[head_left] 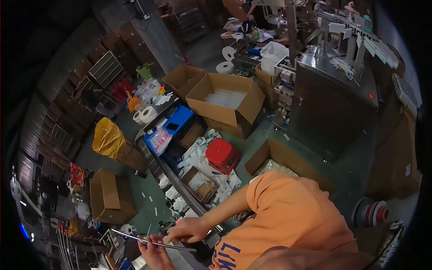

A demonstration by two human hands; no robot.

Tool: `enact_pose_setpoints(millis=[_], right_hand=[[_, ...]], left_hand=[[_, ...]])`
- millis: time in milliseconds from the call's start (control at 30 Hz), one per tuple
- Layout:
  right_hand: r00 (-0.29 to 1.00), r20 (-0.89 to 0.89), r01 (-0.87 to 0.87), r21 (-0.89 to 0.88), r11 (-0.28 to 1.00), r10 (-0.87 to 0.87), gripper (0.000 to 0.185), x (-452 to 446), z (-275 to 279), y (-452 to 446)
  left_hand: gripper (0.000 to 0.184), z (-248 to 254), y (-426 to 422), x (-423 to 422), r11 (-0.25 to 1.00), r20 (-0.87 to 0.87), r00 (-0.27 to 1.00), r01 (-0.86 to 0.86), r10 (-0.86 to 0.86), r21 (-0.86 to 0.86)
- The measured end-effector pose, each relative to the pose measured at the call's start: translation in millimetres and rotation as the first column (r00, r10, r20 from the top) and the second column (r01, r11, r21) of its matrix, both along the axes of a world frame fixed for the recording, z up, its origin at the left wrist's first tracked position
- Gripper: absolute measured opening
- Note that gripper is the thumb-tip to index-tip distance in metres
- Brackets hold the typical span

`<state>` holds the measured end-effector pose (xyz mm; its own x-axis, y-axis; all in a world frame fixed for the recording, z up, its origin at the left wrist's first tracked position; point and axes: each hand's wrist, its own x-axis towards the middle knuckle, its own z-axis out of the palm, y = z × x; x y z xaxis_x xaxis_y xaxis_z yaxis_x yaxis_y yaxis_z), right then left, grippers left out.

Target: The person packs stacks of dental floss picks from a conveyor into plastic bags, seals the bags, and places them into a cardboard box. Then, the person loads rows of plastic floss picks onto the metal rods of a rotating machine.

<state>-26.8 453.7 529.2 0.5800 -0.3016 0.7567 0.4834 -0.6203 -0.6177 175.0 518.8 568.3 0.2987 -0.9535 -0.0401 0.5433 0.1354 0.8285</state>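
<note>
A long, thin, shiny metal rod [123, 233] lies slanted across the bottom of the head view. My left hand [156, 256] is closed around it, fingers curled over its middle part. Just above, my right hand [188, 229] reaches in from the orange sleeve with bent fingers. Its fingertips come down close to the rod beside my left fingers. Whether they pinch the rod or something small next to it is hidden. Under the hands is a pale work surface [182, 260], partly covered by my arms.
Past my right arm are a red stool [222, 155], a box of white pieces [198, 185] and a large open carton [216, 108]. A blue crate [173, 123] sits by the long bench. Another carton [110, 198] stands left. A steel machine cabinet [333, 99] is upper right.
</note>
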Motion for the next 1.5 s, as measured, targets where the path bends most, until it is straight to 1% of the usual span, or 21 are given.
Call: enact_pose_setpoints(millis=[67, 200, 300, 400, 533, 667, 767, 800, 867, 933, 1000, 1033, 1067, 1133, 1200, 1267, 1300, 1333, 1400, 1467, 1500], right_hand=[[0.998, 0.055, 0.017, -0.172, 0.985, -0.008, 0.033, 5.9, 7.9, -21.5], [0.984, 0.171, 0.099, -0.242, 0.965, -0.058, 0.017, 25.7, 28.8, -68.3], [0.988, 0.154, 0.042, -0.241, 0.970, -0.005, 0.016, 40.5, 29.2, -95.5], [0.994, 0.101, -0.016, -0.174, 0.985, 0.034, 0.019, 37.9, 40.5, -108.2], [0.991, 0.075, -0.102, -0.153, 0.983, 0.115, 0.021, 37.8, 64.5, -135.1], [0.976, 0.063, -0.194, -0.198, 0.961, 0.209, 0.019, 42.6, 80.5, -146.1], [0.966, 0.024, -0.249, -0.194, 0.949, 0.259, 0.017, 45.2, 85.4, -147.9], [0.957, 0.010, -0.284, -0.169, 0.944, 0.289, 0.017, 45.7, 85.4, -148.8], [0.928, -0.043, -0.372, -0.073, 0.925, 0.370, 0.016, 42.6, 81.4, -155.0], [0.905, -0.061, -0.423, -0.048, 0.905, 0.420, 0.014, 41.7, 82.9, -158.8], [0.811, -0.129, -0.576, -0.005, 0.818, 0.570, 0.012, 48.5, 79.2, -160.2], [0.750, -0.129, -0.649, 0.045, 0.760, 0.648, 0.010, 54.4, 76.6, -153.8], [0.696, -0.124, -0.704, 0.076, 0.706, 0.707, 0.010, 61.4, 75.1, -143.3], [0.534, -0.131, -0.817, 0.176, 0.550, 0.835, 0.009, 80.5, 65.6, -120.3], [0.369, -0.145, -0.901, 0.189, 0.392, 0.918, 0.011, 117.4, 44.2, -96.5], [0.141, -0.179, -0.809, 0.547, 0.218, 0.974, 0.017, 150.3, 29.5, -72.8], [0.208, -0.338, -0.812, 0.464, 0.355, 0.918, 0.019, 173.2, 19.8, -61.7], [0.451, -0.347, -0.836, 0.160, 0.525, 0.822, 0.017, 195.5, 12.1, -44.6], [0.815, -0.277, -0.579, -0.360, 0.731, 0.509, 0.015, 233.0, -1.5, -21.3], [0.866, -0.201, -0.496, -0.461, 0.736, 0.458, 0.016, 256.7, -6.2, -8.2], [0.915, -0.002, -0.349, -0.505, 0.789, 0.404, 0.011, 256.8, -2.4, -1.0]], left_hand=[[0.031, 8.4, -25.0, 3.1, 0.989, -0.008, 0.990, -0.144, 0.144, 0.017], [0.043, 37.7, -59.1, -26.7, 0.897, 0.082, 0.894, -0.443, 0.441, 0.003], [0.039, 53.4, -67.0, -45.0, 0.893, 0.140, 0.882, -0.442, 0.450, -0.085], [0.036, 52.4, -63.5, -43.0, 0.897, 0.056, 0.899, -0.424, 0.433, -0.126], [0.033, 53.9, -27.8, -30.7, 0.918, 0.352, 0.880, -0.380, 0.320, 0.115], [0.025, 15.5, -8.0, 22.6, 0.692, 0.367, 0.688, -0.707, 0.626, 0.148], [0.019, -8.4, 1.2, 53.0, 0.650, 0.297, 0.625, -0.760, 0.722, 0.017], [0.011, 4.5, 6.0, 38.3, 0.628, 0.379, 0.591, -0.777, 0.712, 0.033], [0.009, 14.2, 19.4, 2.5, 0.510, 0.824, 0.082, -0.818, 0.561, -0.266], [0.012, 33.1, 46.2, -28.6, 0.614, 0.766, -0.533, -0.484, 0.358, -0.624], [0.021, 62.2, 57.8, -60.1, 0.658, 0.749, -0.637, -0.487, 0.182, -0.574], [0.021, 71.1, 59.2, -63.4, 0.663, 0.756, -0.628, -0.487, 0.188, -0.569], [0.022, 77.2, 63.9, -67.6, 0.690, 0.780, -0.623, -0.544, 0.049, -0.477], [0.018, 62.6, 93.2, -65.6, 0.749, 0.920, -0.389, -0.623, -0.046, -0.226], [0.013, 47.1, 131.2, -69.2, 0.694, 0.972, -0.134, -0.719, -0.196, 0.041], [0.009, 29.4, 168.8, -60.5, 0.562, 0.970, -0.134, -0.827, -0.202, 0.003], [0.009, 25.6, 181.2, -53.3, 0.502, 0.970, -0.130, -0.865, -0.208, -0.008], [0.009, 12.5, 191.6, -42.7, 0.415, 0.950, -0.199, -0.906, -0.242, -0.084], [0.010, -30.2, 210.5, -14.3, 0.292, 0.870, -0.360, -0.918, -0.336, -0.268], [0.012, -39.3, 214.8, -3.5, 0.236, 0.798, -0.440, -0.897, -0.412, -0.373], [0.013, -34.2, 206.5, -4.3, 0.237, 0.759, -0.462, -0.887, -0.458, -0.397]])
